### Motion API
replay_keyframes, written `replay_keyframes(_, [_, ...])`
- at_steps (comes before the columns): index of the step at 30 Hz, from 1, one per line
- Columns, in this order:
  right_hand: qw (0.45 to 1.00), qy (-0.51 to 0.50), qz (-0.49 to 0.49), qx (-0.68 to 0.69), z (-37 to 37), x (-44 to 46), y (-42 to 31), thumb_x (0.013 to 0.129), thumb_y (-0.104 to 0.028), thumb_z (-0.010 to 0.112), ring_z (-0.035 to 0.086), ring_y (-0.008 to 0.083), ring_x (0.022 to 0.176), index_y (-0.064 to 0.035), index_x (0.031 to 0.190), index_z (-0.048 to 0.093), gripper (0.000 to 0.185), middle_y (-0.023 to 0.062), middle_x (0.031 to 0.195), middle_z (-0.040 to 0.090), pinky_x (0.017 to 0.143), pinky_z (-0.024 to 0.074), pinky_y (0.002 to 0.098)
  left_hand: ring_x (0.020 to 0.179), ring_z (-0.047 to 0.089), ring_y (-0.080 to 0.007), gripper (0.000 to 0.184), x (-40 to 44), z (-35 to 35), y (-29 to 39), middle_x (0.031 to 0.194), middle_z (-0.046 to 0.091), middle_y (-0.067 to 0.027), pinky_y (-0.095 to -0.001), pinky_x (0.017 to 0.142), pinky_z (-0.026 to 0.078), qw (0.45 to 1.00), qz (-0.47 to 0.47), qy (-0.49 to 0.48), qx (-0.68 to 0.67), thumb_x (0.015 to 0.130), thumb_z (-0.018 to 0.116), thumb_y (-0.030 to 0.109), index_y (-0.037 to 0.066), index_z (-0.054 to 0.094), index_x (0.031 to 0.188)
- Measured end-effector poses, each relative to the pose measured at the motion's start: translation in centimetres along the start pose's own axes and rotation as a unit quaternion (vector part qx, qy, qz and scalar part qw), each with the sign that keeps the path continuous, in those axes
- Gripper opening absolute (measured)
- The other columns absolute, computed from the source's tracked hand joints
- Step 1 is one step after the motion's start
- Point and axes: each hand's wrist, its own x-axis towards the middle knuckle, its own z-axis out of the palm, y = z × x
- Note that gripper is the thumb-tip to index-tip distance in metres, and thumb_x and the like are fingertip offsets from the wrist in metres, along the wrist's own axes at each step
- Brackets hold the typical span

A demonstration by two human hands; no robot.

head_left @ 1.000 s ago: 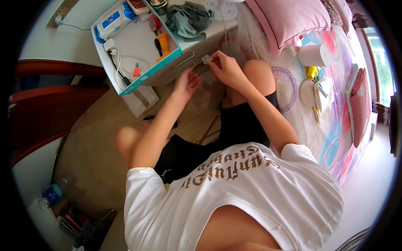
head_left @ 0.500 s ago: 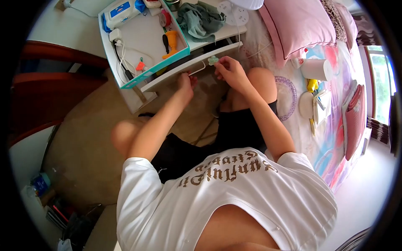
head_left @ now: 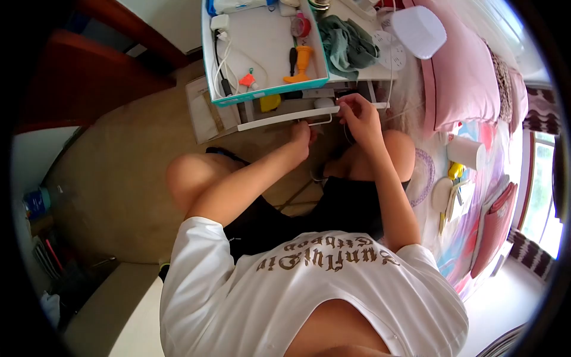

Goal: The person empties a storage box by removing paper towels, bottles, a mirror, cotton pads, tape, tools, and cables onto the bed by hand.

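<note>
The white drawer (head_left: 285, 118) of the bedside cabinet is pulled out, and a yellow item (head_left: 270, 103) and other small things show inside it. My left hand (head_left: 302, 140) has its fingers closed on the drawer's white handle (head_left: 322, 122). My right hand (head_left: 360, 121) is at the drawer front's right part, thumb and fingers pinched together. What it holds is too small to make out; a thin pale strand hangs below the fingertips.
On the cabinet stand a teal-edged box (head_left: 270, 93) with cables and an orange tool (head_left: 301, 64), a green cloth (head_left: 348, 47) and a white lamp (head_left: 419, 31). The bed on the right bears a pink pillow (head_left: 464, 83) and a white roll (head_left: 467, 152).
The drawer, shut a second ago, has come out towards me with my left hand at its handle. The small pale green item at my right fingertips no longer shows clearly. The view has shifted.
</note>
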Motion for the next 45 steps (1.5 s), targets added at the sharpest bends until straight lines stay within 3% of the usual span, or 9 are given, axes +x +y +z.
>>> replay_keyframes(5, [0.987,-0.057,-0.150,-0.023,1.7,0.4,-11.7,0.098,-0.007,0.067,0.071,0.0144,0.080,-0.0006,0.110,0.069,0.014,0.0081,0.087,0.073,0.067,0.0552,0.0319,0.077,0.065,-0.0199,0.025,-5.3,1.1,-0.7,0.095,0.063,-0.0075,-0.0361,0.063,0.055,0.996,-0.078,0.000,0.041,0.103,0.050,0.027,0.007,0.059,0.114])
replay_keyframes(7, [0.974,-0.077,-0.204,-0.056,3.3,2.8,-13.5,0.096,-0.006,0.069,0.072,0.0176,0.082,-0.0008,0.110,0.068,0.014,0.0090,0.088,0.072,0.068,0.0556,0.0337,0.079,0.064,-0.0189,0.026,-8.6,1.2,0.0,0.099,0.061,-0.0063,-0.0349,0.067,0.054,0.976,-0.057,-0.141,0.158,0.102,0.051,0.026,0.007,0.055,0.120])
replay_keyframes(9, [0.928,-0.136,-0.307,-0.162,5.5,6.3,-14.3,0.094,-0.013,0.074,0.072,0.0268,0.088,-0.0026,0.110,0.068,0.020,0.0106,0.096,0.071,0.074,0.0568,0.0422,0.084,0.064,-0.0205,0.023,-12.4,1.3,2.6,0.095,0.062,-0.0079,-0.0370,0.073,0.054,0.922,0.062,-0.286,0.253,0.096,0.055,0.017,0.007,0.059,0.116])
replay_keyframes(11, [0.897,-0.179,-0.345,-0.209,8.3,9.2,-14.6,0.093,-0.013,0.075,0.072,0.0292,0.091,-0.0042,0.113,0.067,0.023,0.0127,0.102,0.069,0.076,0.0572,0.0410,0.087,0.066,-0.0270,0.021,-13.9,1.1,3.1,0.093,0.063,-0.0114,-0.0416,0.074,0.054,0.784,0.356,-0.267,0.432,0.091,0.057,0.011,0.006,0.060,0.111])
replay_keyframes(14, [0.846,-0.246,-0.337,-0.332,12.1,12.0,-14.1,0.091,-0.018,0.078,0.070,0.0344,0.099,-0.0062,0.115,0.067,0.028,0.0160,0.112,0.065,0.082,0.0565,0.0434,0.089,0.066,-0.0331,0.018,-15.5,0.1,5.0,0.094,0.064,-0.0135,-0.0461,0.076,0.053,0.699,0.459,-0.253,0.487,0.090,0.058,0.007,0.005,0.059,0.107])
replay_keyframes(26, [0.852,-0.327,-0.243,-0.329,11.8,15.4,-13.5,0.088,-0.011,0.076,0.068,0.0318,0.088,-0.0026,0.102,0.065,0.020,0.0144,0.095,0.071,0.079,0.0550,0.0399,0.096,0.067,-0.0386,0.017,-14.8,0.0,5.9,0.100,0.067,-0.0161,-0.0525,0.082,0.055,0.658,0.430,-0.322,0.527,0.089,0.057,0.004,0.003,0.059,0.106])
replay_keyframes(38, [0.841,-0.164,-0.314,-0.409,11.4,16.2,-11.9,0.087,-0.015,0.078,0.068,0.0346,0.103,-0.0123,0.111,0.068,0.026,0.0118,0.109,0.067,0.089,0.0561,0.0470,0.100,0.067,-0.0405,0.019,-13.9,0.8,5.9,0.104,0.068,-0.0183,-0.0535,0.085,0.054,0.656,0.429,-0.345,0.516,0.089,0.055,0.002,0.002,0.059,0.107])
replay_keyframes(40, [0.823,-0.219,-0.429,-0.301,11.2,15.5,-12.5,0.085,-0.011,0.081,0.066,0.0338,0.100,-0.0116,0.107,0.069,0.025,0.0110,0.115,0.060,0.089,0.0550,0.0431,0.100,0.067,-0.0404,0.019,-13.9,0.7,5.8,0.105,0.068,-0.0183,-0.0534,0.085,0.054,0.652,0.424,-0.345,0.525,0.089,0.055,0.002,0.002,0.059,0.107])
replay_keyframes(45, [0.770,-0.333,-0.396,-0.372,11.6,14.9,-13.2,0.083,-0.016,0.083,0.060,0.0319,0.116,-0.0161,0.102,0.072,0.022,0.0082,0.114,0.061,0.098,0.0513,0.0436,0.101,0.067,-0.0401,0.020,-14.4,0.9,6.3,0.106,0.068,-0.0181,-0.0526,0.085,0.054,0.646,0.408,-0.356,0.538,0.088,0.055,0.002,0.002,0.059,0.108])
